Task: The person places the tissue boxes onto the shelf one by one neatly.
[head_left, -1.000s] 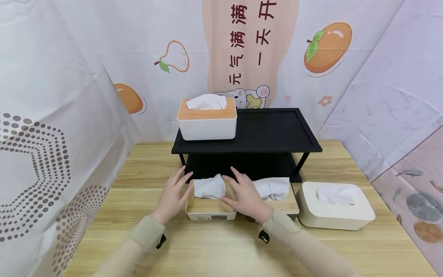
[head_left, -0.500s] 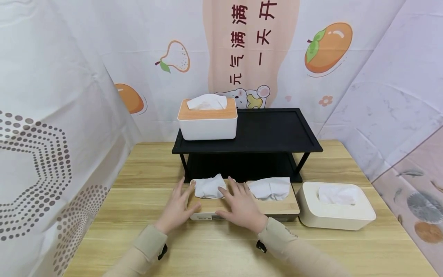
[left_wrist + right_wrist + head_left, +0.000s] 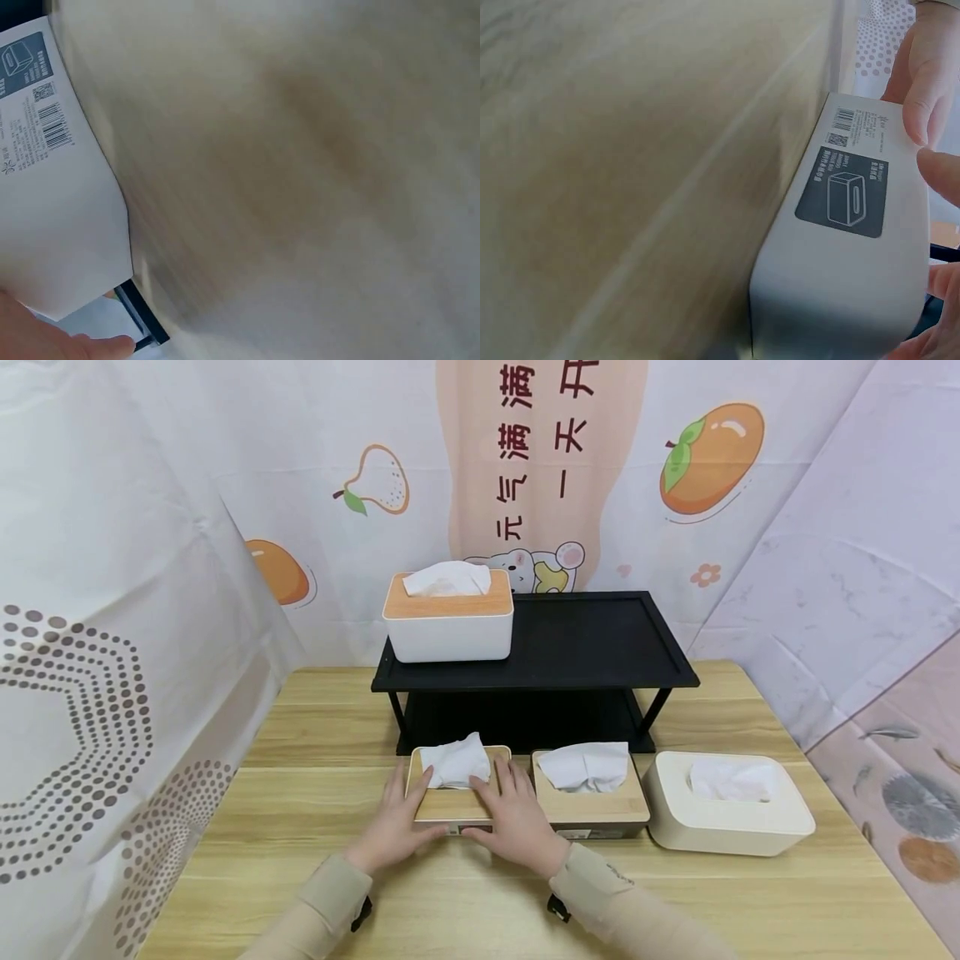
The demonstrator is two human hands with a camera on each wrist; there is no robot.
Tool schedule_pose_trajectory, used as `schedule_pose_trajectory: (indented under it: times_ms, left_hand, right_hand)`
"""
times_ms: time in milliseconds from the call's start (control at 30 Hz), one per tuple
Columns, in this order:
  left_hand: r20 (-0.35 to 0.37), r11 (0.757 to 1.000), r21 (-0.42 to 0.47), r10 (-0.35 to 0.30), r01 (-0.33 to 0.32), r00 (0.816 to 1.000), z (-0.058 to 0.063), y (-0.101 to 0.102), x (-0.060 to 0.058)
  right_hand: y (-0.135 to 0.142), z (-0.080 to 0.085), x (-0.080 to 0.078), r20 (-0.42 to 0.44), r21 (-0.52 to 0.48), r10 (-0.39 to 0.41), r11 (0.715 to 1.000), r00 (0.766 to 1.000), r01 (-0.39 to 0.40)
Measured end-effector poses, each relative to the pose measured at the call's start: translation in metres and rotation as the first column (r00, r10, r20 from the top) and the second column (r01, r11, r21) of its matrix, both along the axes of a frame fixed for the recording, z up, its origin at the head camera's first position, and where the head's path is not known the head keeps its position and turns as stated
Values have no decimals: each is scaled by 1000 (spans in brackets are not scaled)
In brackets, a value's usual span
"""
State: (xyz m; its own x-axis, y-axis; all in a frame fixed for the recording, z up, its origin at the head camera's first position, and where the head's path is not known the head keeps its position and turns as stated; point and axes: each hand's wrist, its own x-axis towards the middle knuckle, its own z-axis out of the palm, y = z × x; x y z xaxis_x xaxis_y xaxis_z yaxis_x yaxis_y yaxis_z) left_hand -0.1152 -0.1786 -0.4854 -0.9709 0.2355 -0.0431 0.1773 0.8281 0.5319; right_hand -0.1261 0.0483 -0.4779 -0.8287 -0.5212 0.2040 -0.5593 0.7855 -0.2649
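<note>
A small white tissue box with a wooden lid stands on the table in front of the black rack, a white tissue poking out of its slot. My left hand holds its left end, thumb toward the front. At the right end, my right hand grips it with fingers over the edge and thumb on the front side. The right wrist view shows the box's printed grey label and both thumbs near its upper edge. In the left wrist view the white box side shows a barcode.
Close on the right stands a dark tissue box with a wooden lid, then a cream tissue box. The two-tier black rack carries a larger white tissue box on its top left. A patterned cloth hangs behind.
Both hands have come down and inward onto the small white tissue box, and its ends are now held. The right hand no longer covers the dark box. The boxes stay in place.
</note>
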Motion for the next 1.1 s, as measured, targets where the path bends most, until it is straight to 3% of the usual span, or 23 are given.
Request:
schedule_pose_trajectory:
  times_ms: [167, 367, 667, 933, 1100]
  left_hand:
    - [-2, 999, 33, -6, 6, 1000, -3, 0, 1]
    - [-18, 998, 60, -9, 10, 1000, -5, 1, 1]
    - [10, 991, 133, 12, -14, 1000, -6, 3, -1]
    - [-3, 982, 185, 26, -26, 1000, -9, 4, -1]
    - [3, 967, 249, 45, -44, 999, -11, 5, -1]
  right_hand:
    - [-2, 0, 2, 110, -56, -22, 998, 994, 28]
    - [-5, -3, 3, 248, -130, -28, 990, 968, 62]
    - [-10, -15, -1, 208, -253, -77, 959, 975, 129]
    - [-12, -19, 3, 246, -392, -93, 901, 965, 187]
    - [-12, -20, 5, 256, -430, -94, 880, 962, 201]
